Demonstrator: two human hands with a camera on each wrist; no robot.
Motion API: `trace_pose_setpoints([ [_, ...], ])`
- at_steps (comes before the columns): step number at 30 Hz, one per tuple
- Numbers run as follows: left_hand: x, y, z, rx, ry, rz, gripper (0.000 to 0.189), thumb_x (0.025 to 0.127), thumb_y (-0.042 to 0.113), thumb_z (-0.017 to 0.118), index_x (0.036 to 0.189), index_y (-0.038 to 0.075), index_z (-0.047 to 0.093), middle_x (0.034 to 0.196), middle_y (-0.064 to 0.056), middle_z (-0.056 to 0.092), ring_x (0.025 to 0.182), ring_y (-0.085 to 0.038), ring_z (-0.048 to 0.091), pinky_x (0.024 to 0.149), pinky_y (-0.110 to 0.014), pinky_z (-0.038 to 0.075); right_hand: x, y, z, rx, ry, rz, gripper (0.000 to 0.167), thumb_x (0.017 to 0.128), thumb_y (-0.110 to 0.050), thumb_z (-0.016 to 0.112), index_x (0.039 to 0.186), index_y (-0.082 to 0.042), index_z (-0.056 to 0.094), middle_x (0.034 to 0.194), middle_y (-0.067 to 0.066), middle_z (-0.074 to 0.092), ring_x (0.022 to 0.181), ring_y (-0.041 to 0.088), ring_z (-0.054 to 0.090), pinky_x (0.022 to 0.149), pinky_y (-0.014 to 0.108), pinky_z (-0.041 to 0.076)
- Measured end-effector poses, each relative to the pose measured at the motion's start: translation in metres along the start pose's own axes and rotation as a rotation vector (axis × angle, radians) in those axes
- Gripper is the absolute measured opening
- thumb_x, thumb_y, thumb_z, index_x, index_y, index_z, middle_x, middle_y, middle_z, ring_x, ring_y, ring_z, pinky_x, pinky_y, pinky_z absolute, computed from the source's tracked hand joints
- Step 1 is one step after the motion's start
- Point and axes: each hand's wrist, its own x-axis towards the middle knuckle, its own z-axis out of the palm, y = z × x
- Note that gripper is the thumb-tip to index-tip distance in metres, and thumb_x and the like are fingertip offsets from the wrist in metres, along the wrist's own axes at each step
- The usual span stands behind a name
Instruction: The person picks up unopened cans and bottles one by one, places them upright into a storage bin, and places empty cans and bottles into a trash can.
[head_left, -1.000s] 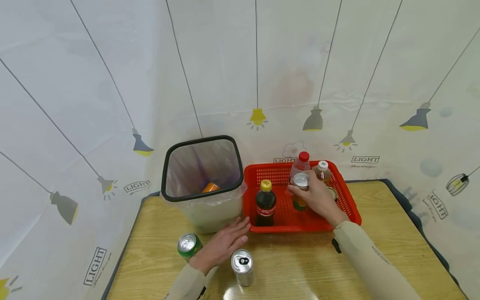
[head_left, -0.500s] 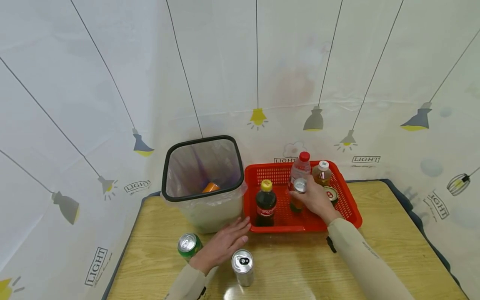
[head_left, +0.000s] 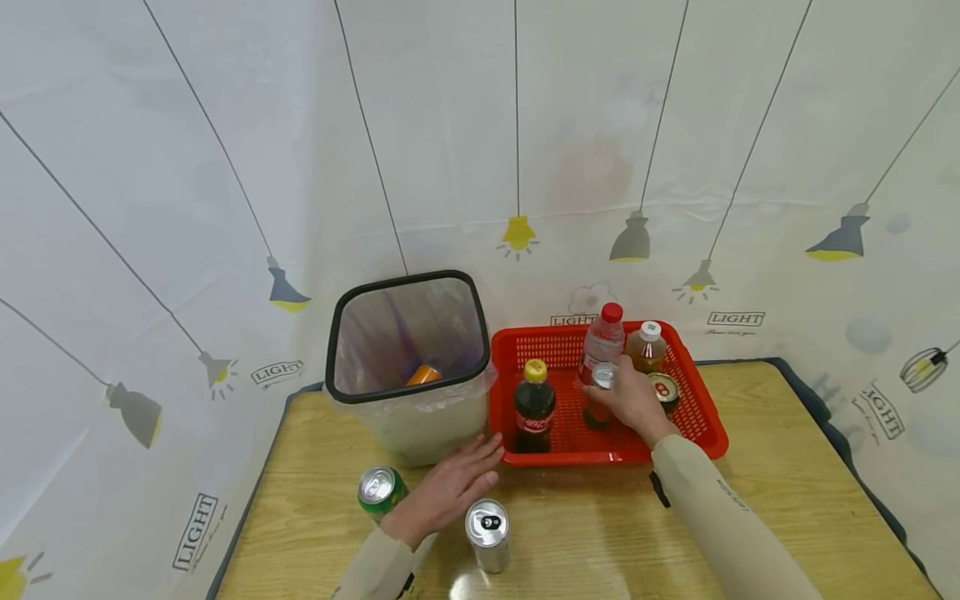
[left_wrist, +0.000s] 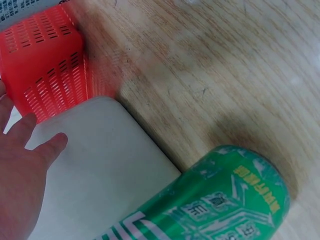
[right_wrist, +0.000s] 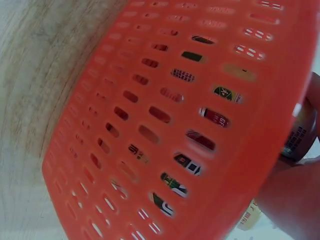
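Note:
In the head view, my right hand (head_left: 639,403) grips a silver-topped drink can (head_left: 597,410) inside the red basket (head_left: 577,457). A red-capped clear bottle (head_left: 604,337) stands just behind it. To the right are a white-capped bottle (head_left: 648,347) and a dark-sided can (head_left: 664,389). At the basket's left side stands a yellow-capped cola bottle (head_left: 534,408). My left hand (head_left: 447,490) has its fingers extended at the basket's front left corner and holds nothing. It lies between a green can (head_left: 381,492) and a silver can (head_left: 487,537). Slats hide most of the right wrist view.
A lined bin (head_left: 427,425) with a black rim stands left of the basket, with an orange item (head_left: 423,375) inside. Wooden table (head_left: 637,533) surface extends in front and to the right. A lamp-print curtain (head_left: 450,125) hangs behind.
My right hand and its can have come slightly left and nearer to me within the basket, showing more of the dark can's lid. My left hand stays where it was.

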Motion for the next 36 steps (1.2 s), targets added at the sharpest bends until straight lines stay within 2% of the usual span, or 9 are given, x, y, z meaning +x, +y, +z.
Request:
trace_pose_setpoints([
  [6, 0.0, 0.0, 0.001, -0.005, -0.006, -0.012, 0.051, 0.112, 0.035, 0.042, 0.154, 0.006, 0.049, 0.166, -0.003, 0.033, 0.155, -0.031, 0.026, 0.123, -0.053, 0.026, 0.002, 0.002, 0.001, 0.001, 0.005, 0.005, 0.075, 0.093, -0.031, 0.078, 0.142, 0.006, 0.035, 0.135, 0.031, 0.058, 0.117, 0.041, 0.063, 0.101, 0.059, 0.051],
  [12, 0.0, 0.0, 0.002, 0.005, 0.011, 0.008, 0.05, 0.112, 0.032, 0.043, 0.153, 0.005, 0.049, 0.165, -0.006, 0.035, 0.153, -0.034, 0.029, 0.121, -0.056, 0.028, 0.001, 0.002, 0.002, -0.009, 0.023, 0.009, 0.075, 0.093, -0.032, 0.078, 0.14, 0.007, 0.036, 0.133, 0.031, 0.059, 0.114, 0.041, 0.064, 0.099, 0.058, 0.052],
  [19, 0.001, 0.0, 0.002, -0.006, 0.004, -0.005, 0.051, 0.112, 0.035, 0.043, 0.154, 0.006, 0.048, 0.166, -0.003, 0.033, 0.154, -0.031, 0.027, 0.123, -0.053, 0.026, -0.001, 0.0, 0.003, -0.044, 0.043, 0.03, 0.079, 0.091, -0.041, 0.079, 0.136, 0.009, 0.037, 0.123, 0.032, 0.062, 0.1, 0.037, 0.066, 0.087, 0.053, 0.057],
  [24, 0.001, 0.001, 0.002, -0.009, 0.002, -0.015, 0.051, 0.111, 0.034, 0.044, 0.154, 0.007, 0.048, 0.166, -0.001, 0.032, 0.155, -0.029, 0.026, 0.124, -0.052, 0.024, -0.002, -0.001, 0.004, -0.057, 0.05, 0.042, 0.078, 0.091, -0.042, 0.078, 0.135, 0.009, 0.038, 0.121, 0.03, 0.062, 0.095, 0.033, 0.066, 0.085, 0.05, 0.058],
  [29, 0.001, 0.0, 0.003, -0.003, 0.005, -0.013, 0.05, 0.111, 0.032, 0.045, 0.154, 0.007, 0.048, 0.166, -0.001, 0.033, 0.155, -0.028, 0.026, 0.124, -0.051, 0.025, -0.005, -0.002, 0.003, -0.053, 0.055, 0.042, 0.081, 0.091, -0.044, 0.078, 0.137, 0.01, 0.039, 0.123, 0.03, 0.062, 0.098, 0.035, 0.066, 0.087, 0.051, 0.058],
  [36, 0.0, -0.001, 0.003, -0.007, 0.001, -0.023, 0.049, 0.111, 0.031, 0.046, 0.154, 0.008, 0.049, 0.166, -0.001, 0.033, 0.155, -0.028, 0.026, 0.123, -0.051, 0.025, -0.018, -0.005, -0.003, -0.014, 0.063, 0.005, 0.085, 0.097, -0.049, 0.07, 0.148, 0.01, 0.035, 0.136, 0.032, 0.056, 0.116, 0.042, 0.063, 0.098, 0.059, 0.053],
])
